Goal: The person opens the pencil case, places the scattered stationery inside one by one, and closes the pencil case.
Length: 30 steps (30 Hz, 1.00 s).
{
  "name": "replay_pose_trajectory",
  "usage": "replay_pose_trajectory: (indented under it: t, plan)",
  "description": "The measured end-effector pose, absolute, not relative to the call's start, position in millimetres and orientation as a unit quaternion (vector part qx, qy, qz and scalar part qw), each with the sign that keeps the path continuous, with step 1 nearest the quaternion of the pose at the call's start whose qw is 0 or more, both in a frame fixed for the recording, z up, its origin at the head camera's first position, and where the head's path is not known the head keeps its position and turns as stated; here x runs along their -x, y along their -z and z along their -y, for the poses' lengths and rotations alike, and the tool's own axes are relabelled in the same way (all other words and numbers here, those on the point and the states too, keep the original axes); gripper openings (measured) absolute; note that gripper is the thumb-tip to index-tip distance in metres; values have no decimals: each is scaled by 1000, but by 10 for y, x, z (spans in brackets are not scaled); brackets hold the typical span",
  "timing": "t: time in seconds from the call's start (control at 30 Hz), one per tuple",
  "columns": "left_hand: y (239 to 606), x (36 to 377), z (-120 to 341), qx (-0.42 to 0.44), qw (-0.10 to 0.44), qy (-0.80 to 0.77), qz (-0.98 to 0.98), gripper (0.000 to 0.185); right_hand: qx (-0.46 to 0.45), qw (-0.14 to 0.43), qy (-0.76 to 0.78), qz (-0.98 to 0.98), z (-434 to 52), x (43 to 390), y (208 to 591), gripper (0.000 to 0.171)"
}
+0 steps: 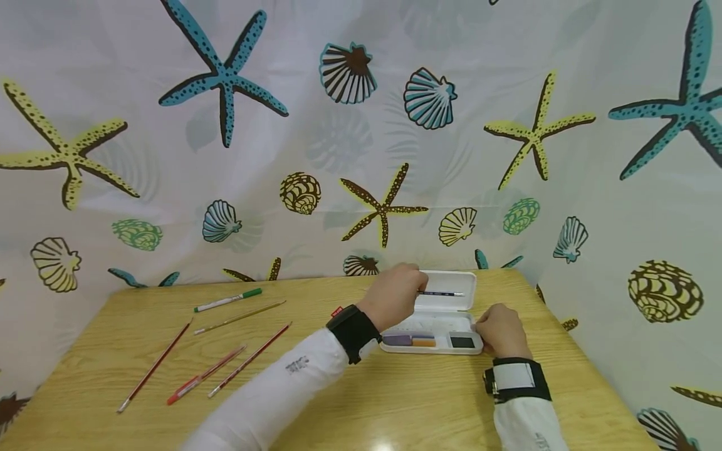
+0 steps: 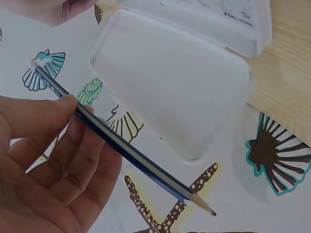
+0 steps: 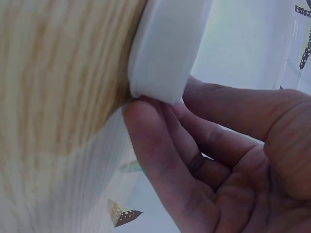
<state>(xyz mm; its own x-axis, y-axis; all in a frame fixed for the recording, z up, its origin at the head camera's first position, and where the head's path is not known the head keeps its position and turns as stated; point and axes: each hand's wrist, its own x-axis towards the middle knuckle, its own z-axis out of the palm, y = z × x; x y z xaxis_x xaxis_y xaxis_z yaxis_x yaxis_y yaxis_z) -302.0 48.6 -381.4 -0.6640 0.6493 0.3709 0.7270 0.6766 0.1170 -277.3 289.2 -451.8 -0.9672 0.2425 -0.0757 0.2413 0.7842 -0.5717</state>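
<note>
In my left hand [image 1: 395,297] I pinch a dark blue pencil [image 2: 131,147] with a pale stripe, between thumb and fingers. Its sharpened grey tip points away from the thumb, and its other end is white. The pencil is over the raised lid [image 1: 445,280] of a white pencil case [image 1: 440,351]. My right hand [image 1: 502,332] grips the case's right end, thumb on one face and fingers on the other. Inside the open case lie a purple piece [image 1: 397,340], an orange-and-blue piece [image 1: 423,342] and a black rectangle [image 1: 462,342]. The left forearm hides part of the case.
On the wooden table [image 1: 395,401], to the left, lie a green-capped marker [image 1: 225,301], a gold pencil [image 1: 239,317], two dark red pencils [image 1: 155,366] [image 1: 251,359] and a red pen [image 1: 205,374]. A cloth [image 1: 372,138] printed with shells and starfish hangs behind.
</note>
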Motion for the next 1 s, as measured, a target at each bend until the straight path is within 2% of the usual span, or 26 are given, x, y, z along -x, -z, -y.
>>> replay_pose_trajectory:
  t: [0.47,1.0]
  plan:
    - [4062,3135,-906,379,101,150,907,20,123,1,-298,947,-2917,2809,4526,21]
    - [4442,3221,-1006,364,79,121,920,16,132,7,-304,943,-2886,2796,4520,19]
